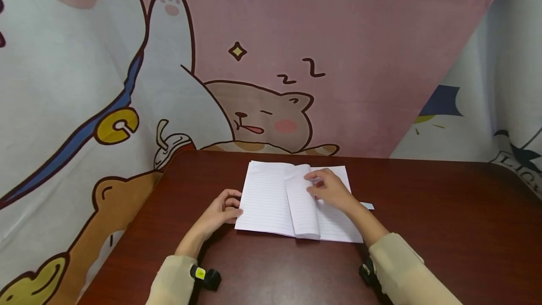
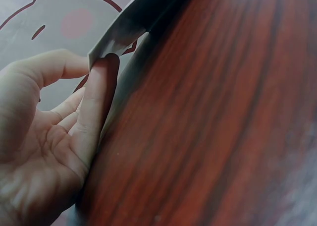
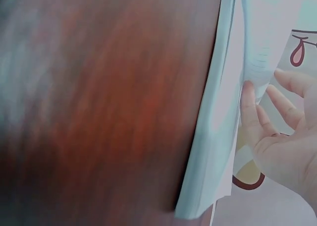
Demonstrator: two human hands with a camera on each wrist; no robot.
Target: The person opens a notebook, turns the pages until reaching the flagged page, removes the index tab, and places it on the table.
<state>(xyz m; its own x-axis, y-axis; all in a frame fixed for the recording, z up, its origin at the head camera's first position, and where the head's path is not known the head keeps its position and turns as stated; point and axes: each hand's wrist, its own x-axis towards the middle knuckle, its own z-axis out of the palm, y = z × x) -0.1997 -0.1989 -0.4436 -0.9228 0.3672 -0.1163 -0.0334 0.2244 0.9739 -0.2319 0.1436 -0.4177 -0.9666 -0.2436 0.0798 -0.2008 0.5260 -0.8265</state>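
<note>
Curving up from the middle of a spread notebook (image 1: 264,196), a loose page (image 1: 302,208) lies just left of the right hand (image 1: 334,189), at its fingertips. The long axis of that page runs near to far, its far end leaning slightly left, so the right hand reaches it from the right side, across the notebook's right-hand leaf (image 1: 336,222). Of the two hands the right is clearly nearer to the page; the left hand (image 1: 218,211) is at the notebook's outer left edge, with the whole left-hand leaf between it and the curl.

The right hand is partly spread, its fingers lightly bent, with a gap between thumb and forefinger; in the right wrist view the thumb tip touches the curled paper, and no firm grip shows. The left hand pinches the notebook's left edge, thumb on one face and forefinger on the other, as the left wrist view shows.

The notebook rests on a dark wooden table (image 1: 444,220), near its far edge, its ruled leaves facing up. A small pale strip (image 1: 367,206) juts out past the notebook's right edge, beside the right forearm; what it is, I cannot tell.
</note>
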